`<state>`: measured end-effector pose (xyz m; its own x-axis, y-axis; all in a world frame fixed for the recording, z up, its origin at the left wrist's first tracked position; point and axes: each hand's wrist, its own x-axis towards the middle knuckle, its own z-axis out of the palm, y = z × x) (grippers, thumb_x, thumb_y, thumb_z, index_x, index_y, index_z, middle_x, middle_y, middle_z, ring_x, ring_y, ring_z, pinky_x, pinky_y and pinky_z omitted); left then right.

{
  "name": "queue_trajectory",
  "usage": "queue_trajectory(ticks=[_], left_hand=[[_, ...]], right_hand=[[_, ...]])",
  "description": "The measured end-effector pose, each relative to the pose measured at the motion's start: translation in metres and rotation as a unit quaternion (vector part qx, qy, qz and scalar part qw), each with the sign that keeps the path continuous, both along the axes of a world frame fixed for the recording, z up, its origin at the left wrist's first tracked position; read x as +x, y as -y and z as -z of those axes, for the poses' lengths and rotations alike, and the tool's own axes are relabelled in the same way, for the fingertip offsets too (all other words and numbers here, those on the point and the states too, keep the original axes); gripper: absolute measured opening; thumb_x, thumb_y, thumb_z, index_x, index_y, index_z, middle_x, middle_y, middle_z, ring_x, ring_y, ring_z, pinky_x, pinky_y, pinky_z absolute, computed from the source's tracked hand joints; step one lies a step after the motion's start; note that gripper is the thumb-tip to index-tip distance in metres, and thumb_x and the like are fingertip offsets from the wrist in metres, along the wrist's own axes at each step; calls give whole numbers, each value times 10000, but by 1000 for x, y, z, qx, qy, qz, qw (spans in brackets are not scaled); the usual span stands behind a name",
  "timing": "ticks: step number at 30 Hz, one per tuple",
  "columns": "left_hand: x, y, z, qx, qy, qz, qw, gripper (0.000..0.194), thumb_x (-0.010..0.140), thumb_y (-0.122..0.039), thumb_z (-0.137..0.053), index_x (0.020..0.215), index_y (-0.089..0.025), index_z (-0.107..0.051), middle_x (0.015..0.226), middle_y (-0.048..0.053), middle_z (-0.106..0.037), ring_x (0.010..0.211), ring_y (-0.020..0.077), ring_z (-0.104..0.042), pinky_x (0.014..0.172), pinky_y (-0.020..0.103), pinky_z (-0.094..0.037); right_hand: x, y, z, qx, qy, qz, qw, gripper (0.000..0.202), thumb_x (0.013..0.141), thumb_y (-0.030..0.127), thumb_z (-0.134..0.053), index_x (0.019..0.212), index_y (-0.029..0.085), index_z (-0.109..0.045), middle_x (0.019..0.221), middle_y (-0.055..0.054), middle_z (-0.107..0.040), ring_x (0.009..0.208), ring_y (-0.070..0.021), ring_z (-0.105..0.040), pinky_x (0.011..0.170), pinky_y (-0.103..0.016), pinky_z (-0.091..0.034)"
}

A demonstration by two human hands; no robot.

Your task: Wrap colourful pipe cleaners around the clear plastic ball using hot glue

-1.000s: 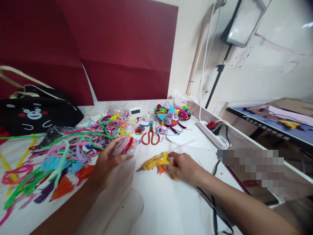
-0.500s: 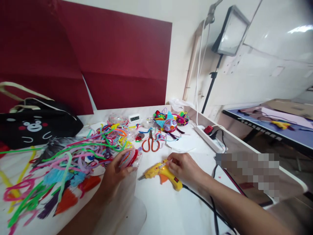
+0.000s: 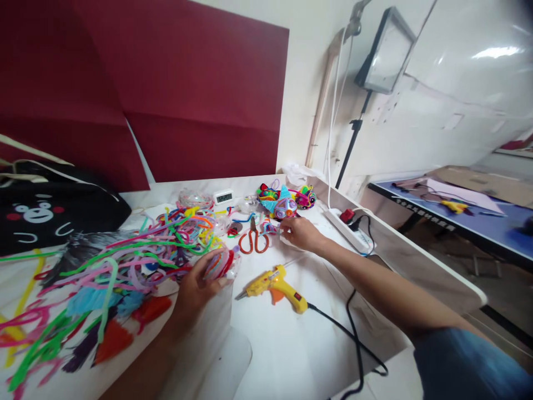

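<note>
My left hand (image 3: 200,286) is wrapped around a clear plastic ball with striped pipe cleaners (image 3: 222,264) in red, pink and grey. Farther forward, my right hand (image 3: 303,233) reaches beside some small colourful pieces (image 3: 270,226). Its fingers are bent together, and what is between them, if anything, is hidden. A yellow hot glue gun (image 3: 275,286) lies on the white table between my arms, nozzle to the left. Orange-handled scissors (image 3: 254,240) rest just left of my right hand. Decorated colourful balls (image 3: 285,206) sit behind it.
Loose pipe cleaners (image 3: 154,255) and tassels (image 3: 114,339) cover the table's left side. A black bag (image 3: 45,214) stands behind them. A small digital clock (image 3: 224,196) is at the back, a power strip (image 3: 352,230) at the right. The glue gun's cord (image 3: 333,322) trails right.
My right hand has left the glue gun and moved forward to the small pieces near the scissors. My left hand still holds the ball. The view has shifted slightly to the right.
</note>
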<state>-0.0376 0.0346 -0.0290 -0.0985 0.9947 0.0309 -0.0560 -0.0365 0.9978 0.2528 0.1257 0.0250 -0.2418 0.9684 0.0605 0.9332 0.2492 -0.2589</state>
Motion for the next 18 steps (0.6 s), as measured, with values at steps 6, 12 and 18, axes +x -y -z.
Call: queue_trajectory(ticks=[6,12,18], left_hand=[[2,4,-9,4,7,-15,1000,697,582,-388,-917,1244,-209,-796,1434,124,-793,1392,444,-699,1069,465,-645],[0,3,-8,-3,13,-25,1000,672,592,-363,-883,1239,-199,-807,1376,138,-810,1342,454,-719,1037,499,-648],[-5,-1,-1,4,37,-16,999,692,630,-428,-887,1275,-198,-790,1439,159,-766,1291,449,-721,865,496,-703]], right_hand=[[-19,-28,25,-37,71,10,997,363,1082,389,-730,1387,195,-705,1415,-125,-720,1200,-275,-740,1018,-492,-650],[-23,-37,29,-27,79,15,996,393,1075,408,-742,1409,206,-692,1441,-121,-704,1205,-273,-736,1016,-497,-654],[-27,-31,5,31,-24,-19,999,249,1078,112,-532,1035,119,-777,1035,-171,-809,1022,-276,-782,915,-368,-590]])
